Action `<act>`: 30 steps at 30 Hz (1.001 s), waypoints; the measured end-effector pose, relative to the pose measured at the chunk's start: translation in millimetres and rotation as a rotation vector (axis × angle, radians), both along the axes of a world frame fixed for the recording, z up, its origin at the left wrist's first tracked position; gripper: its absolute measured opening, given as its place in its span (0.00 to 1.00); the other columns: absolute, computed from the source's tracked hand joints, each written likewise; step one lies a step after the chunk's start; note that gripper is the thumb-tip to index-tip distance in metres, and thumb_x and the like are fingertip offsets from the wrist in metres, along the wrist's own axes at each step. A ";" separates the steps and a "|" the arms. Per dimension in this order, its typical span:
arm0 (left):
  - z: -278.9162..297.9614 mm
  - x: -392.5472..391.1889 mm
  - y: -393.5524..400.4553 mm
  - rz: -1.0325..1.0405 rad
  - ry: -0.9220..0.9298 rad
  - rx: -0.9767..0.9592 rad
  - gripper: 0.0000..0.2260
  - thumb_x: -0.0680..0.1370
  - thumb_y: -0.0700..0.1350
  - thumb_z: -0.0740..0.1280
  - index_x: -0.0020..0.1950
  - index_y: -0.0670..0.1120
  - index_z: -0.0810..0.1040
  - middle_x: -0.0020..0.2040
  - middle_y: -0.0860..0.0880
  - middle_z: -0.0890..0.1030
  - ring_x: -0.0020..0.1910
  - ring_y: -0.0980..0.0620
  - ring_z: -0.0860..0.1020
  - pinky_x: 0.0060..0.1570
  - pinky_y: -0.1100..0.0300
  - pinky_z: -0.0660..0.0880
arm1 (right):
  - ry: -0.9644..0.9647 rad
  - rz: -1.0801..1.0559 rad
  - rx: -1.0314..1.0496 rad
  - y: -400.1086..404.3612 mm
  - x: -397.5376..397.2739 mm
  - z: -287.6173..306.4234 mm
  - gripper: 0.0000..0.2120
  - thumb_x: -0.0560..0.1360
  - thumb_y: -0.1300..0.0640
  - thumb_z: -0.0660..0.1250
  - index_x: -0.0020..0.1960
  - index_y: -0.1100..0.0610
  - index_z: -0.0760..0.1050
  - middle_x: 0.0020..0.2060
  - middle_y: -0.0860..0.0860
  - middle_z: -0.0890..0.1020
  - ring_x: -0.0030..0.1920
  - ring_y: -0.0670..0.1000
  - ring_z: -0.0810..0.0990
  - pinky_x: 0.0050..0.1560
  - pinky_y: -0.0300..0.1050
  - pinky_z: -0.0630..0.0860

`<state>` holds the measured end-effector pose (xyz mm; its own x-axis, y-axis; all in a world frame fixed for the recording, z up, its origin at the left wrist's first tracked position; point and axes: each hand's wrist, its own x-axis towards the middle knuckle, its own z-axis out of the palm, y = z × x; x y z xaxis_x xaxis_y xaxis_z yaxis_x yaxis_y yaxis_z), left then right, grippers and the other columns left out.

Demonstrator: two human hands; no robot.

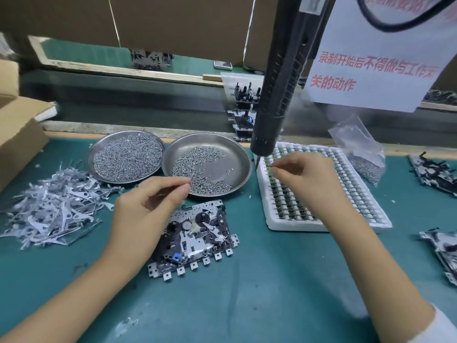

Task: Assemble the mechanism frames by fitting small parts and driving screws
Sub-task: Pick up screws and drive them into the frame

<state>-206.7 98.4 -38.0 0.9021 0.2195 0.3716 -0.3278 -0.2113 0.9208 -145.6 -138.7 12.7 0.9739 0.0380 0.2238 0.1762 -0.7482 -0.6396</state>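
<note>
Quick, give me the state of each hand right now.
Left hand: fingers pinched at the edge of the right-hand screw dish; what it holds cannot be told.
Right hand: pinching a small part over the white tray.

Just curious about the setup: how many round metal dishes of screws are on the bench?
2. The fuller left dish sits beside the lever pile; the right dish is next to the white tray.

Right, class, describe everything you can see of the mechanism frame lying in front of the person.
The mechanism frame is a flat, silvery metal plate, punched with small holes, lying tilted on the green mat. It carries black plastic wheels and levers, a pale round part and one small blue piece. A row of square tabs lines its near edge. The left hand hovers over its left part; whether they touch cannot be told.
</note>
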 end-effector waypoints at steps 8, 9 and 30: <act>2.5 -0.7 -2.2 -0.005 0.030 -0.092 0.06 0.71 0.42 0.70 0.46 0.51 0.82 0.43 0.56 0.84 0.41 0.60 0.81 0.43 0.73 0.74 | -0.037 -0.039 -0.392 -38.5 23.9 -11.3 0.11 0.72 0.65 0.71 0.55 0.60 0.82 0.53 0.57 0.83 0.52 0.58 0.79 0.52 0.43 0.70; 2.6 -0.8 -2.1 -0.009 0.030 -0.105 0.06 0.71 0.43 0.70 0.46 0.52 0.82 0.43 0.56 0.85 0.41 0.60 0.81 0.42 0.73 0.74 | -0.066 -0.030 -0.394 -39.3 24.3 -12.7 0.10 0.72 0.65 0.72 0.52 0.61 0.83 0.50 0.58 0.83 0.50 0.58 0.79 0.51 0.43 0.70; -0.1 -7.6 -10.3 -0.113 -0.014 -0.030 0.08 0.69 0.43 0.71 0.46 0.53 0.83 0.45 0.53 0.84 0.44 0.62 0.80 0.45 0.73 0.73 | 0.231 0.331 0.795 58.6 -33.8 -20.9 0.08 0.68 0.69 0.74 0.43 0.58 0.82 0.36 0.53 0.85 0.38 0.49 0.85 0.41 0.36 0.79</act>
<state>-214.2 88.1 -38.0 0.9162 0.1285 0.3794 -0.3612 -0.1445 0.9212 -179.3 -80.1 -8.2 0.9645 0.2428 0.1035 0.1071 -0.0016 -0.9942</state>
